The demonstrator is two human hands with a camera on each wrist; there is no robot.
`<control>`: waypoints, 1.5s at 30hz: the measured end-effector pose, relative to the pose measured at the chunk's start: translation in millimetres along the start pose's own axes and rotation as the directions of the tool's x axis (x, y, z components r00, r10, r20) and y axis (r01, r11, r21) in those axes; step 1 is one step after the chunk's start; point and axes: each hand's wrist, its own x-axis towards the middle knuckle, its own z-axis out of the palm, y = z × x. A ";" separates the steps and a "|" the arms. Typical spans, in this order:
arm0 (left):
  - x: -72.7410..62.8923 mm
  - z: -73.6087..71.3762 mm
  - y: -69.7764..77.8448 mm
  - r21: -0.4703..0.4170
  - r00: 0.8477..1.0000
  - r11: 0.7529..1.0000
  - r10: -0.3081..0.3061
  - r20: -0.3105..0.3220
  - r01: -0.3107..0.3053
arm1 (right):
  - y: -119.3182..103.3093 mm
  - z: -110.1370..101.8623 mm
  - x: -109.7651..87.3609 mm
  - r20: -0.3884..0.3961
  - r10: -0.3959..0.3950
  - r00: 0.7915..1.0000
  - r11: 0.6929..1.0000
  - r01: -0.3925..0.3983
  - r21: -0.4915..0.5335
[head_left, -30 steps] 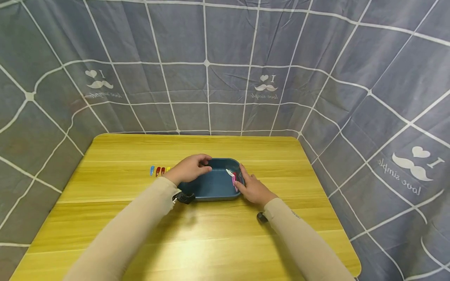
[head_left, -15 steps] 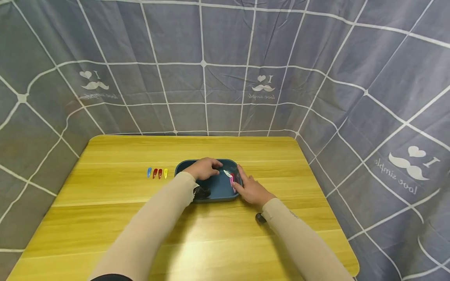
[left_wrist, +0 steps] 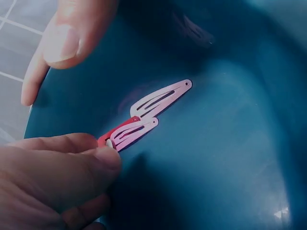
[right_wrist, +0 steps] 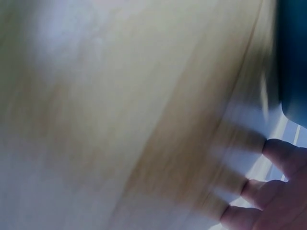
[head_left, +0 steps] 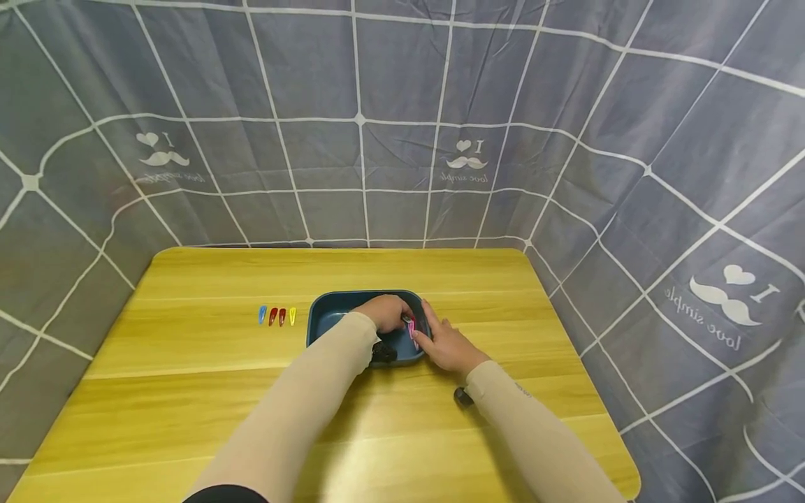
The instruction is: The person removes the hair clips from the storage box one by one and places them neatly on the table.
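A dark blue plastic bin [head_left: 323, 323] stands mid-table, with my left hand [head_left: 382, 311] reaching down inside its right part. In the left wrist view the thumb and finger pinch a hair clip [left_wrist: 110, 143], mostly hidden, whose whitish end shows. Right beside it lie a red clip [left_wrist: 121, 129], a small pink clip [left_wrist: 137, 132] and a longer pale pink clip [left_wrist: 161, 98] on the bin floor. My right hand [head_left: 450, 346] holds the bin's right wall, thumb over the rim and fingers outside.
Left of the bin, a row of snap clips lies on the wooden table [head_left: 189, 363]: a blue clip [head_left: 262, 314], two red clips [head_left: 277, 316] and a yellow clip [head_left: 292, 316]. A grey checked curtain [head_left: 321, 154] encloses the back and sides.
My left hand has moved right, from over the bin's left side down to the clips at its right end, where it pinches one. The right hand stays on the bin's wall.
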 end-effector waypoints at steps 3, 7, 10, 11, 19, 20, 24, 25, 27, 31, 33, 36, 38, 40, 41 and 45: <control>1.2 3.5 0.0 -0.005 1.000 1.000 0.000 0.000 0.000 | 1.0 1.8 -1.3 -0.006 0.000 1.000 1.000 0.000 -0.013; 2.1 10.7 -5.5 -0.025 1.000 1.000 -0.011 -0.016 0.010 | 1.7 3.1 -3.6 -0.003 0.001 1.000 1.000 -0.001 -0.015; 0.7 12.6 -9.1 -0.046 0.999 0.999 -0.020 -0.030 0.018 | 1.3 2.9 -3.5 0.000 0.000 1.000 1.000 0.000 -0.014; 0.0 12.2 -9.7 -0.049 0.999 0.999 -0.018 -0.035 0.016 | 1.0 2.7 -3.1 -0.003 -0.003 1.000 1.000 0.002 -0.013; -2.6 7.5 -9.8 0.025 0.998 1.000 0.007 -0.054 -0.006 | 0.7 2.8 -0.2 -0.014 -0.012 1.000 1.000 0.011 -0.015; -2.7 7.4 -9.6 0.032 0.999 0.999 0.004 -0.048 -0.003 | 0.6 2.8 -0.4 -0.015 -0.012 1.000 1.000 0.011 -0.013; -0.3 8.5 -8.7 0.062 0.999 0.998 0.008 -0.039 -0.006 | -0.1 1.8 -1.4 -0.015 -0.005 1.000 1.000 0.005 -0.016; 0.5 9.1 -8.5 0.073 0.999 0.997 0.012 -0.040 -0.009 | -0.2 1.6 -1.6 -0.013 -0.005 1.000 1.000 0.004 -0.017; 2.0 10.4 -8.4 0.091 0.999 0.996 0.018 -0.047 -0.013 | -0.3 1.5 -2.0 -0.011 -0.004 1.000 1.000 0.004 -0.015; 3.6 11.3 -8.3 0.094 0.998 0.996 0.015 -0.066 -0.009 | 0.3 2.1 -2.2 -0.013 -0.007 1.000 1.000 0.007 -0.008; 3.7 10.9 -8.3 0.087 0.997 0.996 0.009 -0.073 -0.003 | 1.0 2.6 -1.9 -0.013 -0.008 1.000 1.000 0.008 -0.011; 2.9 9.2 -7.9 0.053 0.997 0.998 -0.019 -0.071 0.023 | 1.2 3.2 -1.2 -0.009 -0.007 1.000 1.000 0.007 -0.018; 2.2 8.0 -7.9 0.046 0.997 0.998 -0.034 -0.072 0.037 | 1.0 3.3 -0.8 -0.009 -0.009 1.000 1.000 0.009 -0.019; 1.9 6.7 -8.0 0.041 0.996 0.998 -0.048 -0.072 0.051 | 0.4 2.9 -0.6 -0.010 -0.006 1.000 1.000 0.005 -0.015; 2.0 6.5 -8.6 0.048 0.996 0.997 -0.049 -0.073 0.052 | 0.2 2.6 -0.6 -0.013 -0.004 1.000 1.000 0.004 -0.010; 1.3 6.2 -10.5 0.065 0.997 0.997 -0.033 -0.072 0.037 | 0.7 2.5 -1.1 -0.021 0.008 1.000 1.000 -0.008 -0.008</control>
